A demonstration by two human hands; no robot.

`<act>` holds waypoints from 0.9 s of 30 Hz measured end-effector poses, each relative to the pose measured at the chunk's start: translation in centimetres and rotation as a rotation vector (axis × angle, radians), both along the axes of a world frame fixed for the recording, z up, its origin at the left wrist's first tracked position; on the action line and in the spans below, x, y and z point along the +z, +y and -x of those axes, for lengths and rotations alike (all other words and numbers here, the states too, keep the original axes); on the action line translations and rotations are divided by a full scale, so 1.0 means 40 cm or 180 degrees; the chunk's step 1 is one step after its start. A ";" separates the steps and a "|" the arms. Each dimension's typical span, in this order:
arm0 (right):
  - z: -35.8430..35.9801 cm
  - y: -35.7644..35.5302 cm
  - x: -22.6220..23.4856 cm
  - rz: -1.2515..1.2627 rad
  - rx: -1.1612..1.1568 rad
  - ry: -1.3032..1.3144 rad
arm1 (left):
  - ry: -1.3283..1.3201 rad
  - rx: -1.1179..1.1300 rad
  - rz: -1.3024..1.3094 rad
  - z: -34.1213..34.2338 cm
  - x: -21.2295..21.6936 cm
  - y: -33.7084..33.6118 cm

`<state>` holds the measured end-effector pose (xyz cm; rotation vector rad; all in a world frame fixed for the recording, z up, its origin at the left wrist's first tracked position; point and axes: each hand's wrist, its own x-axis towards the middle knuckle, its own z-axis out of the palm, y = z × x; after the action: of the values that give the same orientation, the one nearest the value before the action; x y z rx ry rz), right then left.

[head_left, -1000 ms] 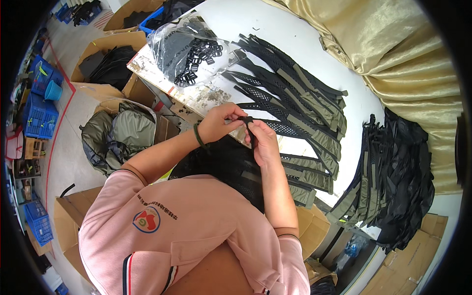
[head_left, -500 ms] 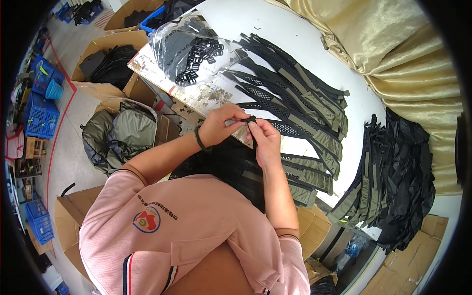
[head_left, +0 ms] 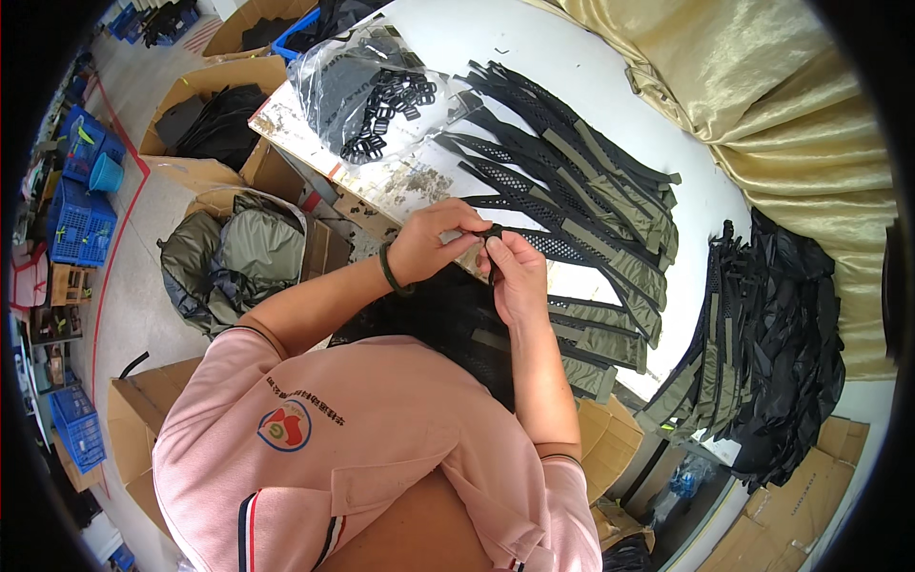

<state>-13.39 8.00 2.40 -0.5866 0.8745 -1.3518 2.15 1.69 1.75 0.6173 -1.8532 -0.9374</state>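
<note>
My left hand (head_left: 437, 238) and my right hand (head_left: 515, 270) meet at the near edge of the white table (head_left: 591, 71). Between their pinched fingertips is a small black buckle (head_left: 491, 232), partly covered by the fingers. A black strap (head_left: 493, 274) hangs from it below my right fingers. Dark mesh fabric (head_left: 419, 310) lies in front of my body, under my forearms. Just beyond my hands, several black mesh and olive-green straps (head_left: 572, 181) are fanned out across the table. Loose black buckles (head_left: 391, 110) sit on a clear plastic bag (head_left: 319, 95) at the far left of the table.
Cardboard boxes with black pieces (head_left: 214, 119) and olive fabric (head_left: 257, 243) stand left of the table. A pile of black and olive straps (head_left: 762, 343) hangs over the right side. Gold curtains (head_left: 762, 105) border the far right. Blue crates (head_left: 81, 224) line the floor at left.
Both hands stay together at nearly the same spot. The fingers have shifted slightly on the buckle, and a bit more of it shows between them.
</note>
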 end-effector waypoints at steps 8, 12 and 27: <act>0.004 0.003 0.011 0.0302 -0.0050 0.0719 | 0.0311 -0.0317 -0.0835 -0.002 -0.018 0.011; -0.008 0.009 0.002 0.0342 -0.0224 0.0931 | 0.0295 -0.0420 -0.0825 -0.001 -0.002 0.015; 0.005 0.005 0.060 0.0410 -0.0150 0.0629 | -0.0157 -0.0137 0.0100 -0.009 0.029 0.008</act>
<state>-13.58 8.22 4.80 -0.8142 0.9701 -1.4170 2.52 1.99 2.91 0.5882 -1.9282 -0.9267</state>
